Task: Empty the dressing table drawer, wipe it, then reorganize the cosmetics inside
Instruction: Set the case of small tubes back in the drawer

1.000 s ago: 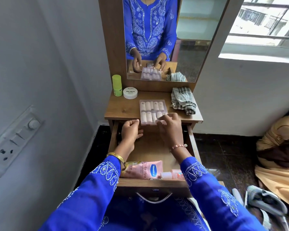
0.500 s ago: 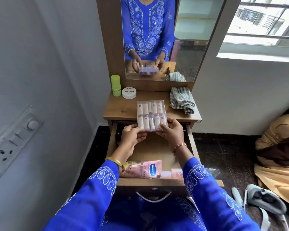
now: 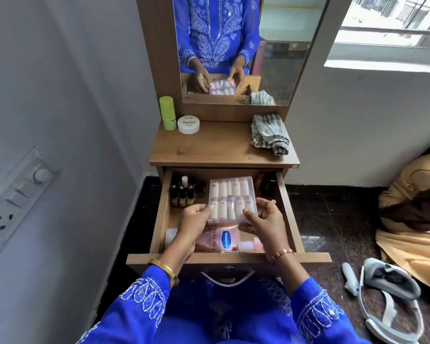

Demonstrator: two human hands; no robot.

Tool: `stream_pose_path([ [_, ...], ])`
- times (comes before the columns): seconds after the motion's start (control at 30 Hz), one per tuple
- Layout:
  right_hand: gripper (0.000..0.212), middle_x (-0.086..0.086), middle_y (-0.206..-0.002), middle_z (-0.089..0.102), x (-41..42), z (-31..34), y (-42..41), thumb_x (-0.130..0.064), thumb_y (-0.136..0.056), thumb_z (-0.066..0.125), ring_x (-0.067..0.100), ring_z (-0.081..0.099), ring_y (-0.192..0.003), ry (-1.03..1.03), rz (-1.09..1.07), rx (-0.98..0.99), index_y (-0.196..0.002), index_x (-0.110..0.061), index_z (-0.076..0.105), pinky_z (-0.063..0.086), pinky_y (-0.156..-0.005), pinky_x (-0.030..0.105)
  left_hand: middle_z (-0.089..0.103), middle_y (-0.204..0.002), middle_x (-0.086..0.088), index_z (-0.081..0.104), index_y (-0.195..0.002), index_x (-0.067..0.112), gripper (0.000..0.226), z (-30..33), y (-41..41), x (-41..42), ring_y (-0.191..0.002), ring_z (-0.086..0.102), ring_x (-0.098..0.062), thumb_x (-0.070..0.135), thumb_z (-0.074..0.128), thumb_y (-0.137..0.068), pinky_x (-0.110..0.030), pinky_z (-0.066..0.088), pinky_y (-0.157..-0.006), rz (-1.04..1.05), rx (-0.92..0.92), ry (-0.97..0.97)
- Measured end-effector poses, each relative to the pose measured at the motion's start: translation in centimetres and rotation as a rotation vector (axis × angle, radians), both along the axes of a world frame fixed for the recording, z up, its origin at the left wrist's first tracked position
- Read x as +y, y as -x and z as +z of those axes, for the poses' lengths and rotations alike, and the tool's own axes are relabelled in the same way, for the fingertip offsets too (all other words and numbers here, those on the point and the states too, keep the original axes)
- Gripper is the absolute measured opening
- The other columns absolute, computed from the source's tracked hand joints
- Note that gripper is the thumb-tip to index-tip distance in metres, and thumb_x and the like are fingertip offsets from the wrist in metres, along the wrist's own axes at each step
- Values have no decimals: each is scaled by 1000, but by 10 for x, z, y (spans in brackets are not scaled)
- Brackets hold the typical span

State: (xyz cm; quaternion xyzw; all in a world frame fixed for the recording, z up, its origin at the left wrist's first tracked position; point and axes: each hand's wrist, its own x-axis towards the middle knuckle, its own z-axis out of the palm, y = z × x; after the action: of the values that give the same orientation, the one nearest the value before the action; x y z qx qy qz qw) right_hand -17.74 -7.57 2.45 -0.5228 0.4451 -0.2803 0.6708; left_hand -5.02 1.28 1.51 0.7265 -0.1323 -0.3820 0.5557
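Near edge of drawer (image 3: 229,258): pink lotion tube (image 3: 217,240) lies crosswise, small pink bottle (image 3: 252,245) at its 3 o'clock

Left hand (image 3: 193,223) and right hand (image 3: 267,223) flank clear case of small tubes (image 3: 231,199); fingers curled, clamped on case's near corners, neither nearer

Case sits at 12 o'clock from fingers, long axis running near-far, hovering over bare mid-drawer floor; whether touching, cannot tell

Nail polish bottles (image 3: 183,192) at case's 9 o'clock, dark bottles (image 3: 266,184) at 3 o'clock

Judgement: lowering into gap between

Table (image 3: 219,147) beyond: striped cloth (image 3: 269,137), green bottle (image 3: 167,112), white jar (image 3: 188,124)
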Motion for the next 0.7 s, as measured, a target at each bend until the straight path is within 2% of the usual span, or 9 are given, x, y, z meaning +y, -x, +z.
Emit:
stream_pose_path([
  [0.13,44,18,-108,62,-7,-4,-5,-5,-87,60,19,65,-64,-12,66,161,-128,-2,41,58,-52,24,57,-80,-9,62,-67,17,20,-11,-7,-8,-78,50,-21,24,60,-85,-35,41,-73,-22,30,-74],
  [0.27,51,19,-121,57,-20,-4,-20,-12,-88,60,21,65,-63,42,147,361,-133,-3,38,57,-54,26,66,-84,-16,62,-67,12,23,-20,-13,-23,-83,65,-32,16,57,-89,-46,54,-85,43,103,-105],
  [0.37,42,19,-111,59,-29,-5,-30,-12,-90,58,21,64,-58,79,146,434,-128,-1,43,58,-55,29,64,-79,-14,59,-65,8,26,-14,-7,-32,-74,65,-29,12,55,-91,-50,54,-86,84,108,-121],
  [0.43,38,18,-106,60,-32,-7,-33,-12,-89,57,28,67,-67,100,133,479,-124,1,45,60,-65,40,59,-72,-9,56,-64,8,28,-13,-5,-37,-65,60,-23,10,54,-91,-44,56,-81,108,126,-121],
  [0.5,38,19,-110,60,-31,-12,-34,-13,-89,57,33,68,-82,115,126,525,-123,0,46,59,-71,45,57,-69,-7,54,-62,8,29,-13,-5,-39,-64,58,-22,7,53,-91,-41,55,-76,109,133,-137],
  [0.6,37,19,-114,61,-29,-17,-32,-16,-88,59,35,66,-93,151,143,585,-121,-2,48,57,-79,46,59,-74,-13,57,-62,8,26,-22,-9,-40,-78,61,-27,4,56,-87,-48,52,-85,98,81,-186],
  [0.63,38,19,-115,61,-29,-18,-32,-16,-87,59,35,65,-97,161,155,606,-121,-3,48,56,-83,46,61,-79,-14,60,-67,7,19,-26,-12,-39,-84,63,-29,3,57,-86,-49,51,-87,91,70,-203],
  [0.67,38,19,-116,61,-30,-19,-32,-16,-87,60,35,64,-99,169,163,623,-121,-2,48,54,-86,46,63,-87,-16,65,-81,3,8,-26,-12,-38,-91,64,-32,2,58,-85,-49,52,-89,80,59,-221],
  [0.7,39,20,-117,60,-31,-20,-33,-15,-87,59,35,63,-101,176,173,641,-121,-1,48,53,-88,46,64,-98,-16,64,-101,1,18,-25,-12,-38,-98,64,-33,1,57,-84,-47,52,-91,75,53,-228],
])
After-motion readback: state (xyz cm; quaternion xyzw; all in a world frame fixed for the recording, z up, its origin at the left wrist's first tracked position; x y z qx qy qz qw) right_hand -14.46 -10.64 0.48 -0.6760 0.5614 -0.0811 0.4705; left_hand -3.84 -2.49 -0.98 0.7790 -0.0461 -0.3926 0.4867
